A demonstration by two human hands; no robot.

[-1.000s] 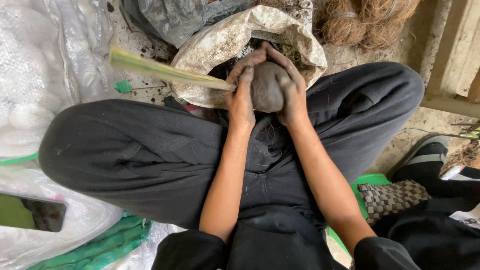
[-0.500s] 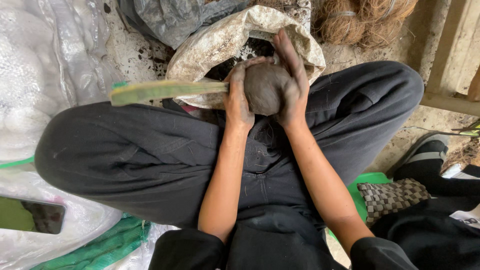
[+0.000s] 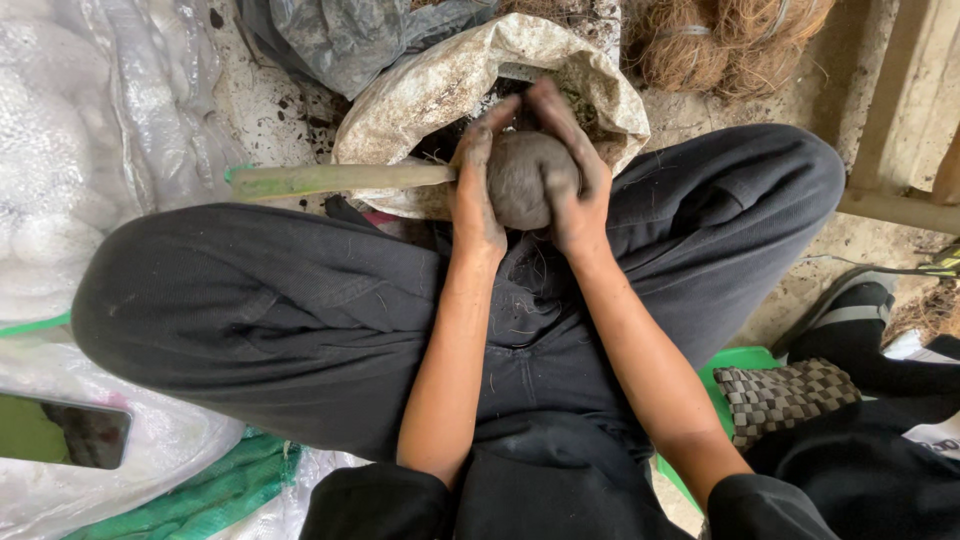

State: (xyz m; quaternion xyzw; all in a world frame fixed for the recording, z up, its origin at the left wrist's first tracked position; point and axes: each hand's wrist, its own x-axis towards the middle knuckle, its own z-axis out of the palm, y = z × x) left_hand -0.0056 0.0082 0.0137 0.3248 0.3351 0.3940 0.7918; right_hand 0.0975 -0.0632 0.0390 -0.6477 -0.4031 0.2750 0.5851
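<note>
At the far left lie shiny white plastic sacks (image 3: pixel 60 150), crinkly and see-through in spots. Low on that side a dark flat phone (image 3: pixel 62 432) rests on a white sack, and a green net bag (image 3: pixel 215 490) peeks out under the person's knee.

A long, flat, pale green stalk (image 3: pixel 340 180) sticks out sideways. Its right end goes in under the left hand (image 3: pixel 475 195), toward the ball.

The left hand is dirty with dark mud. Its fingers point up and press flat on the left side of a mud ball (image 3: pixel 525 180). The ball is round, gray-brown and looks smooth and damp. The right hand (image 3: pixel 575 185) curls around the ball's right side and top, fingers closed on it. So both hands hold the ball tight between them, with only its middle showing.

The ball is held in the air above the person's lap, just in front of an open, dusty white sack (image 3: pixel 450 90) with dark soil inside. The person sits cross-legged in black trousers (image 3: pixel 280 320) with bits of fiber on them.

Behind the sack is a gray crumpled plastic bag (image 3: pixel 350 40). The ground (image 3: pixel 265 110) is pale, rough and sprinkled with dark crumbs. At the top right are bundles of brown stringy coconut fiber (image 3: pixel 720 40) and a wooden plank (image 3: pixel 905 110). Low on the right is a brown checked woven mat (image 3: pixel 785 395) on something green.
</note>
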